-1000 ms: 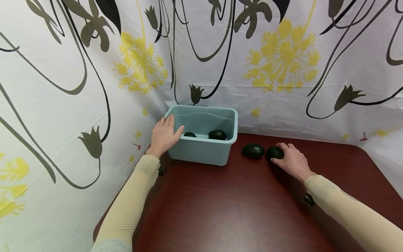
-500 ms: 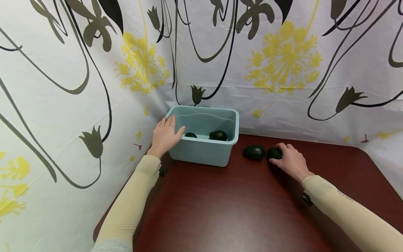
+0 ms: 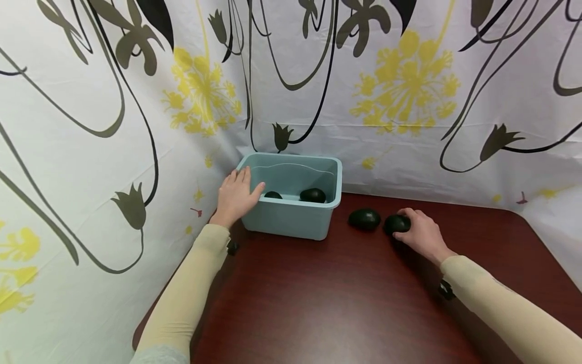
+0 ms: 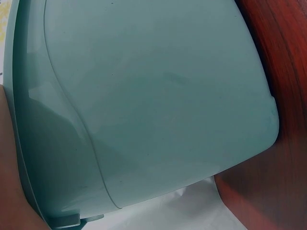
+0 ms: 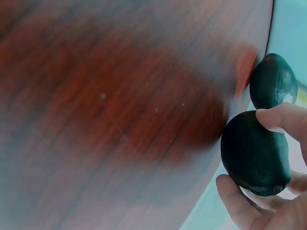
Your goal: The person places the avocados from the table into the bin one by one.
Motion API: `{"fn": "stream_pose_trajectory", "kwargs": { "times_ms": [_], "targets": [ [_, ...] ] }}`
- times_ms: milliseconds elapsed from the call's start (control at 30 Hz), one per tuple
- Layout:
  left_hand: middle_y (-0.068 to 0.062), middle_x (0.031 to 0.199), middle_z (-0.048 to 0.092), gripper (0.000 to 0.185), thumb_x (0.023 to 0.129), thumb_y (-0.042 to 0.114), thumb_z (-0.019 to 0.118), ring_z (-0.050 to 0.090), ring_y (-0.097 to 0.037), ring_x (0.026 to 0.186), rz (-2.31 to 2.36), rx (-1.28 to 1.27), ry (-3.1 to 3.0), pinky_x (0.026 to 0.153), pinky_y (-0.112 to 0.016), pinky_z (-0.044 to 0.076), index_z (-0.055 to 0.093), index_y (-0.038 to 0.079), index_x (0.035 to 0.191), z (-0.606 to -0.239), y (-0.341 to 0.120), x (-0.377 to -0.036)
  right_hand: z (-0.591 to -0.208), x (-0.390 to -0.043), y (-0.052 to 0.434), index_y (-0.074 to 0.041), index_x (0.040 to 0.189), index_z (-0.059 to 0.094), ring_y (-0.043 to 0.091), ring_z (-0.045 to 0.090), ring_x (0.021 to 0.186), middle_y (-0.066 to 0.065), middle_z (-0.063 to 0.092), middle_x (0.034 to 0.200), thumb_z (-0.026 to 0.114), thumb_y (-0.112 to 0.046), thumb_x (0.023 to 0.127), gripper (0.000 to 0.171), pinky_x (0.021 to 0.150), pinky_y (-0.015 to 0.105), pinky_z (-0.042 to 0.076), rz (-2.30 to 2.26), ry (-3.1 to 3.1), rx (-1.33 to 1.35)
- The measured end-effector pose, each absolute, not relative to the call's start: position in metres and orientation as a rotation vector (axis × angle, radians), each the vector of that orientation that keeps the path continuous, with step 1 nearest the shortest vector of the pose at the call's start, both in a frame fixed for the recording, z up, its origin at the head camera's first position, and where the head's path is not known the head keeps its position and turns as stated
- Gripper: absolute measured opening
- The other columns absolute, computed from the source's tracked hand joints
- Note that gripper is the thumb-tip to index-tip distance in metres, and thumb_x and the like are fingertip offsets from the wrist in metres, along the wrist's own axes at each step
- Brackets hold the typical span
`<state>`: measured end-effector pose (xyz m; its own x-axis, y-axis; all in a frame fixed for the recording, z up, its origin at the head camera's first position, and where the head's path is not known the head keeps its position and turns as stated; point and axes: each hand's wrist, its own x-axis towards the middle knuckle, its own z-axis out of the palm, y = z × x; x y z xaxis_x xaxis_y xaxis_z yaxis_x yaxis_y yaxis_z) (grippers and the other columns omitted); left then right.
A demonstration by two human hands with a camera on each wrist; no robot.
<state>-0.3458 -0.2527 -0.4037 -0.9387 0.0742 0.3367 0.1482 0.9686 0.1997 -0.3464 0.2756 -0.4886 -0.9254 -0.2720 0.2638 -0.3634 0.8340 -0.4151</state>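
Note:
A light blue plastic tub [image 3: 291, 220] stands on the table. My left hand [image 3: 236, 197] rests on its left front corner, fingers straight over the rim and thumb spread along the front edge. In the left wrist view, the tub's outer wall [image 4: 158, 105] fills most of the picture. With thumb and fingers, my right hand [image 3: 423, 233] grips a dark green avocado [image 5: 255, 153] right of the tub. Another avocado [image 3: 365, 219] lies just left of the held one, behind it in the right wrist view. Inside the tub are two more: one avocado [image 3: 312, 195] at the right and a partly hidden avocado [image 3: 273, 194].
The dark red wooden table [image 3: 345, 293] has a rounded far right corner. A white cloth [image 3: 404, 156] with yellow and grey flower prints hangs behind the table and along its left side, close to the tub.
My right hand's fingers have shifted slightly on the avocado, which shows a little more of its surface now. The left hand stays on the tub's rim.

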Motion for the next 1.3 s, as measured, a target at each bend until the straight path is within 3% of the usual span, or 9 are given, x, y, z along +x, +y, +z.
{"fn": "stream_pose_trajectory", "kwargs": {
  "times_ms": [567, 1300],
  "targets": [
    [-0.019, 0.161, 0.030, 0.093, 0.099, 0.072, 0.026, 0.021, -0.038, 0.150, -0.332, -0.143, -2.795, 0.121, -0.051, 0.017, 0.023, 0.001, 0.159, -0.404, -0.254, -0.345, -0.470, -0.326, 0.274, -0.012, 0.134, 0.060, 0.039, 0.058, 0.106, 0.018, 0.057, 0.128, 0.086, -0.025, 0.082, 0.060, 0.079, 0.058, 0.049, 0.773, -2.776, 0.515],
    [-0.019, 0.161, 0.030, 0.092, 0.099, 0.070, 0.028, 0.022, -0.038, 0.149, -0.332, -0.151, -2.789, 0.121, -0.050, 0.017, 0.025, 0.000, 0.159, -0.401, -0.252, -0.344, -0.437, -0.305, 0.258, -0.024, 0.136, 0.062, 0.031, 0.057, 0.106, 0.008, 0.057, 0.124, 0.088, -0.030, 0.080, 0.062, 0.079, 0.049, 0.048, 0.883, -2.674, 0.509]
  ]
}}
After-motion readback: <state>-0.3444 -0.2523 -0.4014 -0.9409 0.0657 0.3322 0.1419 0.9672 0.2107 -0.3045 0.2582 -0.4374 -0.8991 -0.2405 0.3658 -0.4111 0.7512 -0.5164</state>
